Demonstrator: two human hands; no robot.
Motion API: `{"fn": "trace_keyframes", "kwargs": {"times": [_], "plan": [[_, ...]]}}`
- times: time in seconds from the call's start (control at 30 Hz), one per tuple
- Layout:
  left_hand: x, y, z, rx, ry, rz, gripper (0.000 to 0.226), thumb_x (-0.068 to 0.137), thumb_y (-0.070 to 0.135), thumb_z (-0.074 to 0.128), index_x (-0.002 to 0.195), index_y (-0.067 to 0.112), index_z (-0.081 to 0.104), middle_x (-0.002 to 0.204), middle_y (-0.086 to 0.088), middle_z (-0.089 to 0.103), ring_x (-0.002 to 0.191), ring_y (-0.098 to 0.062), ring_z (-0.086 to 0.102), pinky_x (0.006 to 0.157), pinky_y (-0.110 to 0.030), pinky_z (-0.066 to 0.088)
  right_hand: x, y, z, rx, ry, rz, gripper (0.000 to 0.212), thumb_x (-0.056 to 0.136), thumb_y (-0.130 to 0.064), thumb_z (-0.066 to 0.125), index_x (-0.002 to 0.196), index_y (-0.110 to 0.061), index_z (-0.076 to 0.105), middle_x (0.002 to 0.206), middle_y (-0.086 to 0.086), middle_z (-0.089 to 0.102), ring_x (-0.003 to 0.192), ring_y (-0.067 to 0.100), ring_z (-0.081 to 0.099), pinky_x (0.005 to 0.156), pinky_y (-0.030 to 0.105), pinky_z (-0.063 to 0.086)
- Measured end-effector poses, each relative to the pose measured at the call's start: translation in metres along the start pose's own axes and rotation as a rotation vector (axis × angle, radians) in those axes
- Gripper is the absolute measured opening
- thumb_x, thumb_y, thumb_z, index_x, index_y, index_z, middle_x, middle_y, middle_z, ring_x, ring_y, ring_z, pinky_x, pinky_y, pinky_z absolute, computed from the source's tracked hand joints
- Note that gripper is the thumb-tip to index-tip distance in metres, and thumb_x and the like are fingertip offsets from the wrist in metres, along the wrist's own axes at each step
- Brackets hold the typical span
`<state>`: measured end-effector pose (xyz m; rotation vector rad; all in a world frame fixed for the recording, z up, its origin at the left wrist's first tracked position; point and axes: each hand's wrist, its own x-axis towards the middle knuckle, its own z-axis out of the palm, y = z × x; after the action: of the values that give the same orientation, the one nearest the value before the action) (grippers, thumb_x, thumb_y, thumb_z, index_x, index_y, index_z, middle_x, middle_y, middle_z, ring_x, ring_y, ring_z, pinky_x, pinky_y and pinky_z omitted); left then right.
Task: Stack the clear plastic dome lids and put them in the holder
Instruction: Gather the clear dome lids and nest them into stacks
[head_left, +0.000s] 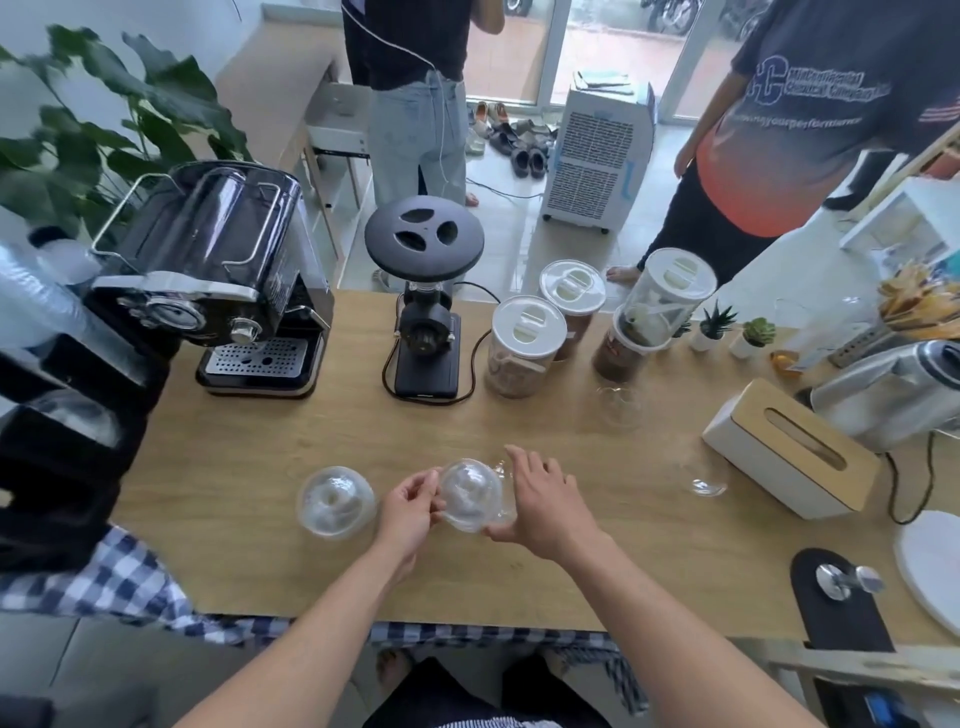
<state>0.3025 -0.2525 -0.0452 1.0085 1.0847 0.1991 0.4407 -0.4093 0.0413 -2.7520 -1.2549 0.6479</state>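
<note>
- Both hands meet over the near middle of the wooden table (249, 447), fingers closed on one clear dome lid (471, 494).
- Left hand (408, 512) pinches the lid's left rim between thumb and fingertips.
- Right hand (543, 506) cups its right side, thumb under the edge.
- Just left of the hands, a second lid (335, 501) rests on the table.
- Farther right, two more lids lie apart: one (707, 480) near the tissue box (789, 449), one (618, 405) by the jars (524, 345).
</note>
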Motion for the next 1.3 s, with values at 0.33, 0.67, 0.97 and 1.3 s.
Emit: {"fn": "trace_keyframes", "kwargs": {"times": [0.33,0.67,0.97,1.3], "plan": [[0.004,0.000,0.009,0.264,0.035,0.087,0.016,0.111,0.035,0.067,0.120,0.024,0.074,0.110,0.004,0.081,0.092,-0.017,0.078,0.080,-0.034,0.065,0.007,-0.020,0.010,0.128,-0.014,0.013,0.097,0.082,-0.062,0.086,0.156,-0.023,0.036,0.146,0.004,0.045,0.128,0.026,0.055,0.105,0.048,0.049],[0.010,0.011,-0.001,0.318,-0.089,0.027,0.016,0.113,0.029,0.065,0.121,0.023,0.078,0.118,-0.003,0.082,0.101,-0.017,0.079,0.077,-0.026,0.065,0.016,-0.023,0.018,0.056,-0.042,0.042,0.098,0.081,-0.051,0.090,0.160,-0.034,0.036,0.147,0.008,0.039,0.132,0.028,0.046,0.105,0.051,0.051],[0.010,0.017,0.009,0.341,-0.179,-0.027,0.021,0.115,0.025,0.062,0.129,0.018,0.075,0.119,-0.004,0.083,0.097,-0.019,0.080,0.084,-0.030,0.067,0.013,-0.007,0.023,0.004,-0.014,0.042,0.104,0.081,-0.040,0.093,0.164,-0.040,0.031,0.149,0.008,0.036,0.133,0.029,0.046,0.103,0.047,0.051],[0.003,0.056,0.038,0.584,-0.059,0.220,0.019,0.114,0.030,0.058,0.127,0.029,0.073,0.121,0.007,0.077,0.113,-0.017,0.073,0.103,-0.046,0.063,0.004,0.049,0.002,0.072,0.052,0.081,0.127,0.075,-0.089,0.074,0.172,-0.028,0.018,0.154,0.011,0.039,0.138,0.030,0.043,0.105,0.049,0.051]]}}
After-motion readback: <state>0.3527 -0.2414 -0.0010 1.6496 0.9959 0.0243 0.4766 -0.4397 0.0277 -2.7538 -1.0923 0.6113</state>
